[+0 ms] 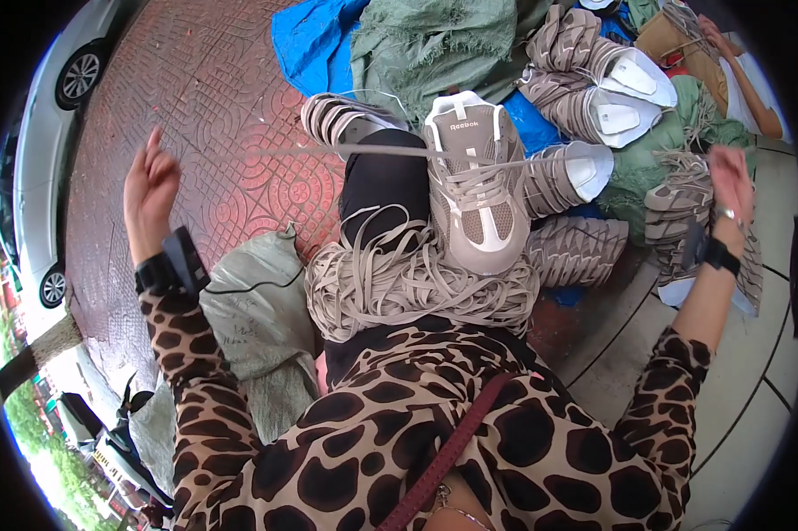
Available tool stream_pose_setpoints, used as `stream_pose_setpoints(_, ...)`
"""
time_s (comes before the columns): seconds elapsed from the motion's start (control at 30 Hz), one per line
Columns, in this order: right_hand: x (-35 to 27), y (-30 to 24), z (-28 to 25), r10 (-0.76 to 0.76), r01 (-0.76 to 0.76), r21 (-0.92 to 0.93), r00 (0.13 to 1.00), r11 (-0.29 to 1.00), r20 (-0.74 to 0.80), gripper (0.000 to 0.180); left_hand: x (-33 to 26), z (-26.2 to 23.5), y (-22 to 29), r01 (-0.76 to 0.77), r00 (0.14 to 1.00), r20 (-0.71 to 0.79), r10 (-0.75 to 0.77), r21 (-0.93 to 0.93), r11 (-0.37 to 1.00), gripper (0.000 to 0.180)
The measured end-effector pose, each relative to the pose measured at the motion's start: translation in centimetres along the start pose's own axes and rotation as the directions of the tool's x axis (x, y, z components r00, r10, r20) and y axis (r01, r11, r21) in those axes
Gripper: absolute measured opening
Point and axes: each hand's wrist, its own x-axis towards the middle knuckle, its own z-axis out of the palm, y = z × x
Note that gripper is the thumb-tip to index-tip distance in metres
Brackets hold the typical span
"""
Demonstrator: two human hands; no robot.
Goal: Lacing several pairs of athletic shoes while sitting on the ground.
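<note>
A beige-and-white shoe [483, 208] is held up over the lap, its toe pointed toward the body and its tongue away, with laces already threaded across its front. It is backed by a black-clad leg [386, 181] on one side and by a big tangle of loose beige laces [403, 292] below. A thin lace [364, 150] is stretched nearly level across the shoe, out toward both sides — its outer ends are blurred.

The arms are spread wide. The left hand [151, 186] is raised over the red paving [209, 106], its fingers partly curled; the right hand [732, 181] is lifted above a stack of shoes [682, 208], its fingers bent. Whether the lace is pinched by either hand cannot be told. A black strap is worn on each wrist.

More beige shoes [576, 173] are piled in nested rows on the right, beside green sacking [434, 53] and blue sheeting [310, 49]. A grey sack [262, 283] is set left of the tangle. Another person's arm [753, 93] is seen at the upper right — a silver car [36, 159] is parked far left.
</note>
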Motion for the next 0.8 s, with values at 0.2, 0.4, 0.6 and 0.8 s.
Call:
stream_pose_setpoints(0.2, -5.0, -5.5, -16.2, -0.014, -0.007, -0.085, 0.97, 0.996, -0.243, 0.006, -1.2, -19.5, 5.1, -0.066, 0.85, -0.526, 0.042, -0.028, 0.997, 0.046)
stream_pose_setpoints(0.4, -9.0, 1.7, -9.1, -0.101, -0.072, -0.485, 0.941, 0.872, -0.322, 0.036, -1.1, -17.8, -1.6, 0.086, 0.835, -0.546, -0.06, 0.021, 0.996, 0.036)
stream_pose_setpoints(0.6, -12.2, 18.2, 9.6, 0.319, 0.005, -0.944, 0.941, 0.33, 0.117, 0.02, -1.4, -0.6, -11.0, 0.163, 0.987, -0.065, -0.149, 0.369, 0.915, 0.025)
stream_pose_setpoints(0.8, -11.6, 25.4, 12.0, 0.446, 0.313, -0.897, 0.785, 0.312, 0.429, 0.021, -5.2, 8.6, -18.1, -0.098, 0.87, 0.355, -0.343, 0.805, 0.585, 0.017)
